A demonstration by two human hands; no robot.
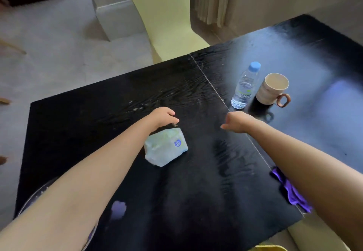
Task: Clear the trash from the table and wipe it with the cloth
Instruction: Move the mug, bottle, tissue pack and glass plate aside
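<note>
A white and pale-green tissue pack [166, 146] lies on the black table [196, 201] near its middle. My left hand [164, 117] hovers just beyond the pack, palm down and fingertips bunched together. A blur hides whether it pinches anything. My right hand [235, 122] hangs over the table to the right with fingers curled in, thumb sticking out left and nothing visible in it. A purple cloth [290, 190] lies crumpled at the table's right edge, partly under my right forearm. Small pale crumbs [137, 108] dot the tabletop beyond my left hand.
A capped water bottle [244, 86] and a beige mug [273, 89] stand together on the table's right half. A round clear-rimmed container [33, 197] shows under my left arm at the table's left edge. A pale yellow chair [163, 15] stands behind the far edge.
</note>
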